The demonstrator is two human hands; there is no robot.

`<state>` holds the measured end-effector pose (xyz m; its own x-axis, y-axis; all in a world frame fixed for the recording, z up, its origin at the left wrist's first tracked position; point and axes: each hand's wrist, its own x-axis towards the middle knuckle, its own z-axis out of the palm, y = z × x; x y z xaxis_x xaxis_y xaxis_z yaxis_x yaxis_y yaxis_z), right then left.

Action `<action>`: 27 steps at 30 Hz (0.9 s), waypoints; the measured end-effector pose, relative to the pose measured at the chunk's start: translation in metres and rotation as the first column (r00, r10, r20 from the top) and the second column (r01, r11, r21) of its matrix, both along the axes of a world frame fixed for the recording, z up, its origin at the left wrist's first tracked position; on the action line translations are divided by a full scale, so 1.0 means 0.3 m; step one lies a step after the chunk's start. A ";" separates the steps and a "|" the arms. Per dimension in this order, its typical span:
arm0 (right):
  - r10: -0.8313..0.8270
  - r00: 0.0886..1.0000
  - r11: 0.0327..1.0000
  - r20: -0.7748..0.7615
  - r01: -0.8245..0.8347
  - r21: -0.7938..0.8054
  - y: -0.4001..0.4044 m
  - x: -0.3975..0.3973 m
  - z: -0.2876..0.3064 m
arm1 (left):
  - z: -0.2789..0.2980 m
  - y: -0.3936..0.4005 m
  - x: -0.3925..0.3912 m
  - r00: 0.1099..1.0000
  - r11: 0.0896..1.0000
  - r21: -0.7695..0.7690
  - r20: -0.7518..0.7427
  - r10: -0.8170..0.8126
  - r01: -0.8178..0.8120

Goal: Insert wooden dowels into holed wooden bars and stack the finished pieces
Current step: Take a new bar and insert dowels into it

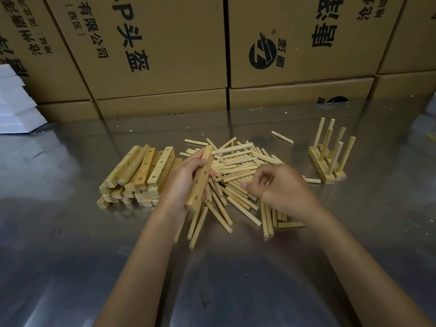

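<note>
My left hand (182, 179) grips a holed wooden bar (200, 180), held on edge and tilted, with one dowel (232, 148) sticking out to the right from its top hole. My right hand (280, 187) hovers over the loose pile of dowels (238, 166), fingers curled; whether it pinches a dowel I cannot tell. A pile of empty holed bars (139, 173) lies left of my left hand. Finished bars with upright dowels (330, 154) stand at the right.
The work surface is a shiny metal table (236, 267). Large cardboard boxes (295, 43) form a wall along its back edge. White foam pieces (16, 107) sit at the far left. A stray dowel (282, 137) lies behind the pile.
</note>
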<state>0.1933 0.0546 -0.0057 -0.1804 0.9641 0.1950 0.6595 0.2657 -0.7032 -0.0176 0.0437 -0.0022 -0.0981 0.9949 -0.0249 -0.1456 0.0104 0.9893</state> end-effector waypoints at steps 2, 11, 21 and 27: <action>0.115 0.958 0.992 0.264 -0.099 -0.075 -0.018 -0.018 -0.015 | 0.001 0.003 -0.012 0.996 0.999 -0.007 0.079 0.037 -0.037; 0.021 0.777 0.988 0.629 -0.112 0.106 -0.066 -0.077 -0.008 | -0.003 0.006 -0.010 0.986 0.996 -0.072 0.152 0.067 -0.056; 0.113 0.989 0.923 0.095 -0.140 0.357 -0.071 -0.092 0.014 | -0.004 -0.001 0.017 0.996 0.996 -0.084 0.087 0.023 -0.016; 0.145 0.988 0.893 0.059 -0.156 0.422 -0.072 -0.100 -0.002 | -0.004 -0.005 0.045 0.993 0.997 -0.071 0.116 -0.011 0.020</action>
<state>0.1634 0.0330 -0.0062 -0.3269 0.7515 0.5730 0.6040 0.6325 -0.4850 -0.0041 0.0422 -0.0035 -0.0751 0.9914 -0.1069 -0.2579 0.0842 0.9625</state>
